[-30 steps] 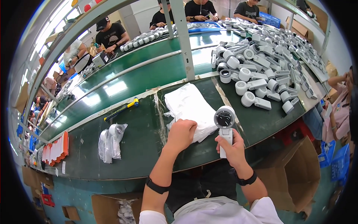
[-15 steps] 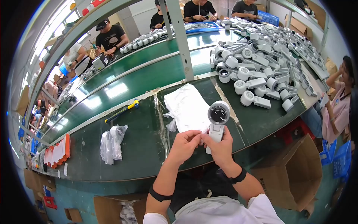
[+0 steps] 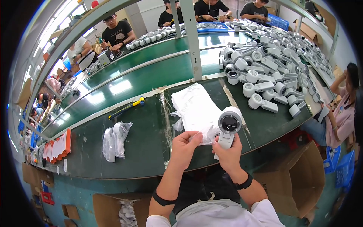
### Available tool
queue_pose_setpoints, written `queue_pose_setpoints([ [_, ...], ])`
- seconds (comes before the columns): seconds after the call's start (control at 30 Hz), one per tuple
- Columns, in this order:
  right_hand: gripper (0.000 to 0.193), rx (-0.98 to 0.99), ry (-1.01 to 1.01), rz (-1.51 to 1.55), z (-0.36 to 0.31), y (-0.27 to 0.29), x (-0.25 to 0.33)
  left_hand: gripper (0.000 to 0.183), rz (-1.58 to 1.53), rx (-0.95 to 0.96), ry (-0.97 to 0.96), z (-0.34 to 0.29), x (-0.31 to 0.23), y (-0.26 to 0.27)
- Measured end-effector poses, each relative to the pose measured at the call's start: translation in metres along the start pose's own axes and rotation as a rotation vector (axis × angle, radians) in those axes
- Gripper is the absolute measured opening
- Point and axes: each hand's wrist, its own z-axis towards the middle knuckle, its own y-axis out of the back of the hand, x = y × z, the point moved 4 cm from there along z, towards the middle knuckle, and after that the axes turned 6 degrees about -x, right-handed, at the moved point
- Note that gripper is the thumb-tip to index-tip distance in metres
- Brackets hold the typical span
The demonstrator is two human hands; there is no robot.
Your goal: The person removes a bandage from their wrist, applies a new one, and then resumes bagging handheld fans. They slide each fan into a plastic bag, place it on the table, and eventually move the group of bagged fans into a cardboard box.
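Observation:
My right hand (image 3: 230, 155) is closed around the handle of a small white and grey handheld fan (image 3: 225, 139). The fan's round head, with a dark opening, points up and away from me. My left hand (image 3: 184, 149) pinches the near edge of a thin clear plastic bag (image 3: 207, 135), whose mouth stretches toward the fan's handle. Beneath and beyond it lies a stack of white plastic bags (image 3: 194, 104) on the dark green bench (image 3: 147, 143). Whether my right fingers also touch the film is hard to make out.
Many loose fans (image 3: 264, 68) are heaped at the right. Two bagged fans (image 3: 116, 142) lie left, near a yellow-and-black hammer-like tool (image 3: 126, 107) and orange-edged boxes (image 3: 57, 145). A metal post (image 3: 194, 53) rises at the bench's back edge. Cardboard boxes (image 3: 291, 178) stand below; co-workers sit around.
My hands have moved apart, the right one shifting right with the fan. The bag's edge is now drawn out from the stack between them. The whole view has shifted slightly.

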Motion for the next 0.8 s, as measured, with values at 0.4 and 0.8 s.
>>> queue_pose_setpoints([
  [0.4, 0.043, 0.453, -0.027, -0.112, -0.029, 0.072, 0.030, 0.018, 0.147, 0.035, -0.118, 0.001, -0.001, -0.019],
  [0.8, 0.057, 0.564, -0.303, -0.528, -0.015, 0.067, 0.037, 0.018, 0.293, 0.189, -0.074, 0.002, 0.003, -0.029],
])
